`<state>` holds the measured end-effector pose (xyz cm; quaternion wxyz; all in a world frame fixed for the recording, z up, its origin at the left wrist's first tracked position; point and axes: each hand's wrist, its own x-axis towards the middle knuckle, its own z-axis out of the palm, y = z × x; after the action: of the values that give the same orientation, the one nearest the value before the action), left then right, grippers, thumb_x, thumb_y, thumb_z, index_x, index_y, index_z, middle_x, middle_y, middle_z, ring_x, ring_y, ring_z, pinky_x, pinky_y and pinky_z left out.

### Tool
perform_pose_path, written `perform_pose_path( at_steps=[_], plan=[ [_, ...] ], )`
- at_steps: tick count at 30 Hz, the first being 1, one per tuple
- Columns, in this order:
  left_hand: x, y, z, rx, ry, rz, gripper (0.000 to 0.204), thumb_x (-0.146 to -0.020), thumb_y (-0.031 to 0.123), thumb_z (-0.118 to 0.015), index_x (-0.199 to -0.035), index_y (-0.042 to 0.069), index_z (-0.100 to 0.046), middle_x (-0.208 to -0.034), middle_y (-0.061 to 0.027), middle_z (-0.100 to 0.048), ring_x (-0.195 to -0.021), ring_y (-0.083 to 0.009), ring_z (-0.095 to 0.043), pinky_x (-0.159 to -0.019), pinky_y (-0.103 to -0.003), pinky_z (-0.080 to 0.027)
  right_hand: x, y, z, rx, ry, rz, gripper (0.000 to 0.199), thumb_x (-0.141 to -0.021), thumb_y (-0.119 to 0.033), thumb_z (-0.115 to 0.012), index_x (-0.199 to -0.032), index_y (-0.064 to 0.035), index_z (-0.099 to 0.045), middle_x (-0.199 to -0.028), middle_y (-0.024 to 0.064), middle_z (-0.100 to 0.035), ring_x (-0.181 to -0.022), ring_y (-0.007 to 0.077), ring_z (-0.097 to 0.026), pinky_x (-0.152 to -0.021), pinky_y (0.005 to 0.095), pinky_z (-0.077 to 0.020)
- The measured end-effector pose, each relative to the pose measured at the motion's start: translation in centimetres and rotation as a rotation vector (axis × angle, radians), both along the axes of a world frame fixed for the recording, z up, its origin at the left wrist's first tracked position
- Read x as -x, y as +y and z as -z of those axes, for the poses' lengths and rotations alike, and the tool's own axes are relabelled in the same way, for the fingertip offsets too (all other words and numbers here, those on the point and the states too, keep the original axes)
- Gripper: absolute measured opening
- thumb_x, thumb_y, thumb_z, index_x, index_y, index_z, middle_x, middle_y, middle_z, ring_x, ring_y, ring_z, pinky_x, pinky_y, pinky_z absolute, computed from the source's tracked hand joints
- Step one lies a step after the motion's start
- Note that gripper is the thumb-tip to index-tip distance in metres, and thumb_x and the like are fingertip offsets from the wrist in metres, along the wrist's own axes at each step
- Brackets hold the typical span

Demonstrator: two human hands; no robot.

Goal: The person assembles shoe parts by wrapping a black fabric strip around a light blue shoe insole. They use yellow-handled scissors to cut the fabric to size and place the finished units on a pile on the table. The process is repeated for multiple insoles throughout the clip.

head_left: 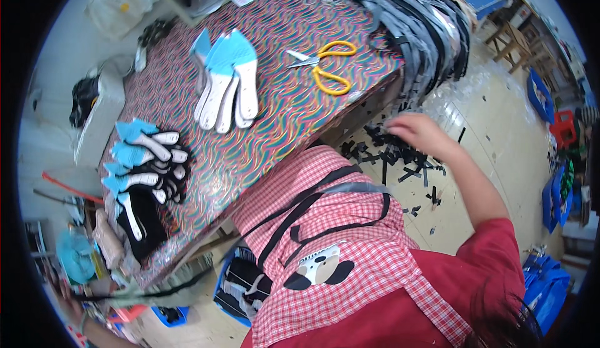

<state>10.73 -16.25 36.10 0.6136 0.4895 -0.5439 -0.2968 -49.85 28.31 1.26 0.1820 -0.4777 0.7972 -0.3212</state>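
Note:
My right hand (417, 133) is held out past the table's right edge, above the scraps on the floor. Its fingers are curled together, and whatever may be between them does not show. At the lower left rim is my left hand (70, 303), blurred and dark, its fingers unclear; a long dark strip (147, 293) runs right from beside it. Black and grey straps (331, 191) lie loosely across the red checked apron on my lap. Yellow-handled scissors (322, 66) lie open on the table, nearer my right hand.
A patterned cloth covers the table (212, 173). White-and-blue tagged pieces (228, 85) and a stack of black knitted items with similar tags (147, 173) rest there. Grey and black straps (431, 29) hang over the far corner. Black scraps (400, 154) litter the floor; a blue bin (240, 282) stands below.

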Motion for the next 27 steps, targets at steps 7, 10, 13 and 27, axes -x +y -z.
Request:
perform_pose_path(
  at_steps=[7,10,13,27],
  plan=[
    [29.4,16.0,20.1,-0.498,-0.35,1.013,0.031,-0.098,0.028,-0.047,-0.085,0.002,-0.06,-0.059,-0.0014,-0.055,-0.042,-0.0054,-0.045,-0.038,-0.02,-0.032,-16.3,-20.7,-7.8,0.632,-0.958,-0.449,0.034,-0.096,-0.026,-0.056,-0.117,0.0002,-0.061,-0.098,0.0079,-0.067,-0.084,0.0162,-0.065,-0.073,0.0268,-0.0521],
    [32.6,15.8,26.0,-0.653,0.072,1.298,0.03,-0.101,0.027,-0.043,-0.091,0.002,-0.056,-0.067,-0.0101,-0.063,-0.044,-0.0113,-0.052,-0.044,-0.022,-0.043,-14.8,-21.4,-8.4,0.543,-1.235,-0.229,0.033,-0.097,-0.024,-0.052,-0.119,0.0001,-0.059,-0.101,0.0081,-0.067,-0.082,0.0125,-0.064,-0.07,0.0239,-0.0521],
    [34.7,13.9,28.2,-0.573,-0.29,1.327,0.028,-0.1,0.02,-0.045,-0.101,-0.003,-0.06,-0.083,-0.0119,-0.067,-0.069,-0.0144,-0.063,-0.065,-0.025,-0.05,-12.1,-22.2,-4.0,0.712,-1.245,0.064,0.033,-0.099,-0.023,-0.049,-0.123,-0.0011,-0.056,-0.091,0.0052,-0.066,-0.079,0.0112,-0.063,-0.074,0.0236,-0.0506],
    [48.3,-2.2,30.8,-0.325,-0.953,1.278,0.062,-0.082,0.027,-0.062,-0.135,0.001,-0.044,-0.087,-0.0132,-0.063,-0.077,-0.025,-0.065,-0.069,-0.037,-0.054,-13.6,-29.1,6.0,0.446,0.451,-0.296,0.024,-0.079,-0.012,-0.05,-0.098,0.0028,-0.057,-0.112,0.0197,-0.061,-0.116,0.0325,-0.054,-0.101,0.0415,-0.042]
  ],
)
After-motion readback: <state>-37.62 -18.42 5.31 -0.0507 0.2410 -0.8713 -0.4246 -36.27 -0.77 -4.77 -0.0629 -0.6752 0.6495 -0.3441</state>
